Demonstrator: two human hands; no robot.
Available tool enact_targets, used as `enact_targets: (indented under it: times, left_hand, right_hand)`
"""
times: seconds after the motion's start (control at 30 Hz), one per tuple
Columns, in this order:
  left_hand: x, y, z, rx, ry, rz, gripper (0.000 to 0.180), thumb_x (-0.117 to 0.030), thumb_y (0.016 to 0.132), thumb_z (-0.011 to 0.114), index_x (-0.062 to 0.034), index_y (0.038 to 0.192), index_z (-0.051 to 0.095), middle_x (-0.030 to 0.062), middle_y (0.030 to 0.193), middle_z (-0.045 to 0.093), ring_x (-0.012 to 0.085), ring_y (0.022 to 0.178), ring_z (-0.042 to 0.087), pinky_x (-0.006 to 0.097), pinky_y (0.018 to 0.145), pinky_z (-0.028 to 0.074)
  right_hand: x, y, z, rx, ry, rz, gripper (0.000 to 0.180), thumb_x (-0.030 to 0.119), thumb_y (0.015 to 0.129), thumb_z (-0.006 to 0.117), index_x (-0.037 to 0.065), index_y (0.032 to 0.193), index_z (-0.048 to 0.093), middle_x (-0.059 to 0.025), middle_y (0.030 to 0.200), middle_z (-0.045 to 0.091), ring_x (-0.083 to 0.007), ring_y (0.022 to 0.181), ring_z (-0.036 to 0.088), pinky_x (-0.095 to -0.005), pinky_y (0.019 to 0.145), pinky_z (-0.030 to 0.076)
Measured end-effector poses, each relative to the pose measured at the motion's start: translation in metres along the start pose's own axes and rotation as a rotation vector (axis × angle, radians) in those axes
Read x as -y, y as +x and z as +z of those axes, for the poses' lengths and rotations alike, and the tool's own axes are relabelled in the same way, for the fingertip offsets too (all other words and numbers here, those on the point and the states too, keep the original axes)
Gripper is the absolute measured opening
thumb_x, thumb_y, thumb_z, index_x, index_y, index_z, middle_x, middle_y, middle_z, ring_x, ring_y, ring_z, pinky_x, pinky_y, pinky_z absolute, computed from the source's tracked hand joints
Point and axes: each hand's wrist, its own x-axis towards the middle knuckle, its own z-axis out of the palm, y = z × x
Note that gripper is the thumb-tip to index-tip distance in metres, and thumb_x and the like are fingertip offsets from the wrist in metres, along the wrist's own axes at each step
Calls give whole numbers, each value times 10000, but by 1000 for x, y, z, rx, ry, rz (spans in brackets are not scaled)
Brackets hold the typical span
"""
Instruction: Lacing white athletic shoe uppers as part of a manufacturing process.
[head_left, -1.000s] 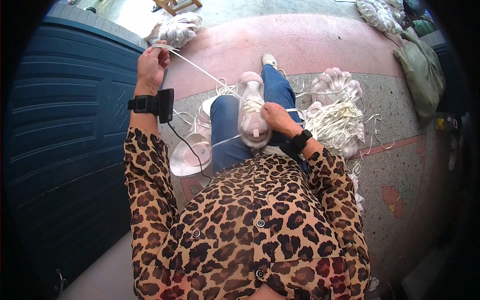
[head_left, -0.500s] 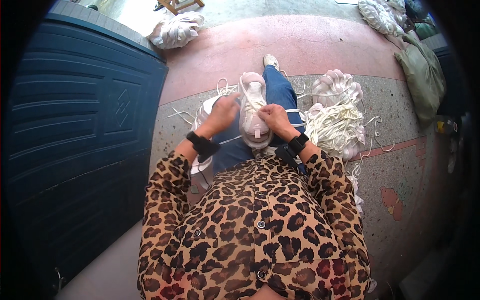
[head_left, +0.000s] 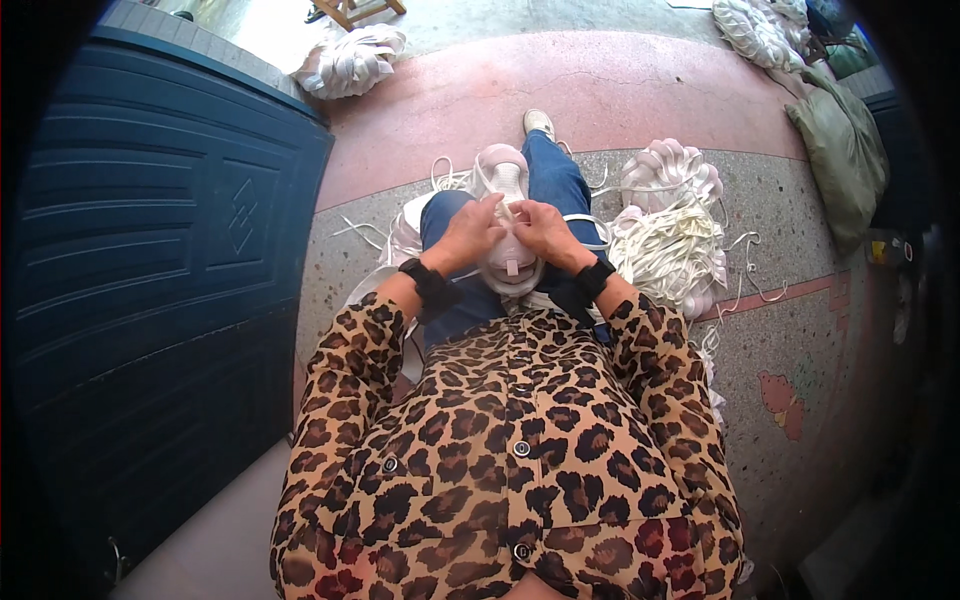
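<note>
A pale pink and white shoe (head_left: 512,258) lies over the person's lap, between the jeans-clad legs (head_left: 560,178), its toe pointing away; its middle is largely covered by the two hands. The left hand (head_left: 472,233) bends its fingers in over the lacing from one side, and the right hand (head_left: 545,233) does the same from the other, the fingertips nearly meeting. Whether either one pinches a strand cannot be told, since the knuckles hide the grip. A white lace (head_left: 479,177) runs beside the toe, its lower part lost under the left hand. On the floor (head_left: 600,85), beyond the left leg, pale pieces (head_left: 402,238) show only in part behind the knee and forearm. Beyond the right leg, toward the floor's right edge, lie a tangle of cream laces (head_left: 655,250), its strands too entwined to count, and a ring of pinkish pieces (head_left: 672,175). By the floor's far left corner a white bundle (head_left: 355,60) sits below a wooden stool (head_left: 350,12), cut off at the top. A greenish sack (head_left: 838,155) stands at the right edge, near the dark rim.
</note>
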Motion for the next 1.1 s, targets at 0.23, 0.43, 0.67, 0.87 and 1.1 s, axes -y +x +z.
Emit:
enact_targets:
  times: [0.23,0.43,0.67,0.87,1.1]
  left_hand:
    - [33,-25,-43,-154,-67,-160,495,-73,820,622,14,1305,570,141,749,663,311,663,626,414,670,519]
    - [226,-204,-196,-372,387,-635,404,-75,758,639,-4,1155,667,216,974,684,367,921,656,418,829,524]
    - [243,-252,-187,-132,490,-717,304,-91,766,641,-7,1049,716,233,1035,703,392,996,679,446,870,531]
    - [126,-82,-78,-263,264,63,329,-94,765,704,-34,1088,711,179,1044,701,378,1044,625,461,933,487]
    - [20,-38,-2,-210,489,192,221,-74,836,644,-50,1055,643,162,1049,670,364,1088,577,444,900,486]
  right_hand:
    - [-2,12,-4,76,173,177,172,183,888,699,21,933,662,-67,823,636,-156,766,606,-312,691,496]
    - [5,-2,-27,173,828,274,229,110,914,670,59,1119,581,19,903,599,-79,820,555,-259,830,447]
    - [-2,-5,-177,-176,1240,76,448,70,931,578,12,1356,450,-39,850,618,-184,824,616,-401,900,505]
    - [-131,-127,-398,-1069,1121,65,85,25,924,569,47,1004,548,-22,801,570,-157,766,562,-353,819,515]
    - [-112,-66,-189,-577,104,-102,213,40,911,563,4,1110,631,-103,1017,645,-228,963,609,-356,890,492]
